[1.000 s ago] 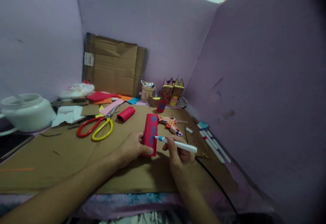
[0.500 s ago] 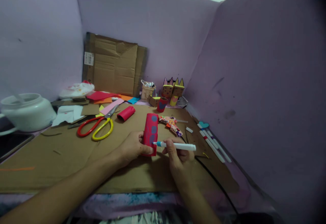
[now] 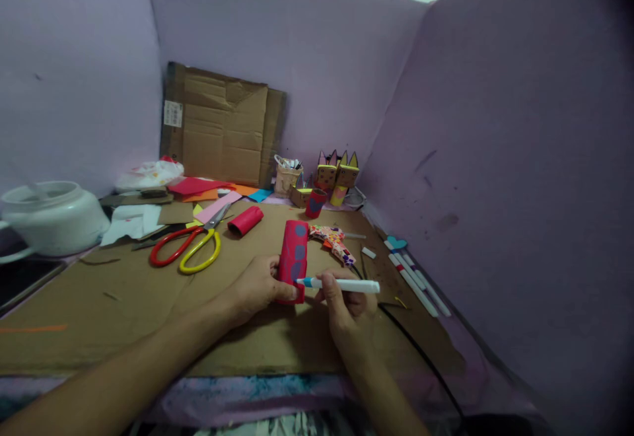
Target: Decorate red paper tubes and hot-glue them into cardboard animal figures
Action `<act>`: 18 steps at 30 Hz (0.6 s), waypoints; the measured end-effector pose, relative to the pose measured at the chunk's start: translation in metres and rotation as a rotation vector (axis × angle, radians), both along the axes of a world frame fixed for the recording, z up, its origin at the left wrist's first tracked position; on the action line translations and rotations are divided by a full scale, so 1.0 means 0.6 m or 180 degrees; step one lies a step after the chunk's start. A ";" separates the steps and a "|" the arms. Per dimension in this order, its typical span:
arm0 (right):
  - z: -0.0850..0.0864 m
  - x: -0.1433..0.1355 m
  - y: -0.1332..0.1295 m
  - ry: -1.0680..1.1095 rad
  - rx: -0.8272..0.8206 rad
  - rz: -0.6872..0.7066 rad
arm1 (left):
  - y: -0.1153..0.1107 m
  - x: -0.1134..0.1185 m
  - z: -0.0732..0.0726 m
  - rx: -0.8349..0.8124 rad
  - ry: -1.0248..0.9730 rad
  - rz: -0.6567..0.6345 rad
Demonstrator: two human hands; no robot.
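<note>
My left hand is closed around the lower part of a red paper-covered tube, its thumb across the front. Bluish-purple shapes run down the tube's face. A white marker with a blue end is pinched in my right hand; its tip touches the lowest shape, near my left thumb. Just behind the held tube lies a glue gun with a flowered covering. Another red tube rests on its side to the left, close to scissors with one red and one yellow handle.
Several markers lie at the right by the wall. A black cord runs along the right front. Coloured paper and scraps cover the back left, near a white pot. Cardboard cat figures stand at the back.
The marker's tip has shifted slightly left and down on the lowest shape. My left hand and the tube have stayed almost still.
</note>
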State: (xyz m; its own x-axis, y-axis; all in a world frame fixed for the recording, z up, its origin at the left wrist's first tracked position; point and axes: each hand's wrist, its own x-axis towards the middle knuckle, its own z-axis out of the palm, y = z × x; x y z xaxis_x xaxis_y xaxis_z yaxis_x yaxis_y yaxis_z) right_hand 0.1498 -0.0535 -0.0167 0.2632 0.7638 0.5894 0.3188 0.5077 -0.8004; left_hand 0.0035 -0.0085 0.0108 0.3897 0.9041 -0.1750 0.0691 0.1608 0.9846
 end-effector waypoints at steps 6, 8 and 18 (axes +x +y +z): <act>0.001 -0.003 -0.001 0.0010 -0.0028 0.0002 | 0.001 -0.001 -0.003 -0.0045 -0.0095 -0.0008; -0.001 -0.005 0.001 0.0096 0.0008 0.0010 | 0.001 -0.001 -0.003 -0.0055 -0.0070 -0.0025; 0.006 -0.006 -0.001 0.0211 0.0015 -0.0119 | 0.000 -0.001 -0.001 -0.0058 -0.0069 -0.0009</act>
State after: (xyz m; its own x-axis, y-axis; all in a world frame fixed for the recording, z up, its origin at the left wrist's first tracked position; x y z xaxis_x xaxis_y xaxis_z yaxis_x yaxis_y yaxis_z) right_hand 0.1460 -0.0539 -0.0132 0.3299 0.7500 0.5734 0.2841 0.5003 -0.8179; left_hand 0.0030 -0.0084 0.0101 0.3963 0.8997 -0.1830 0.0483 0.1786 0.9827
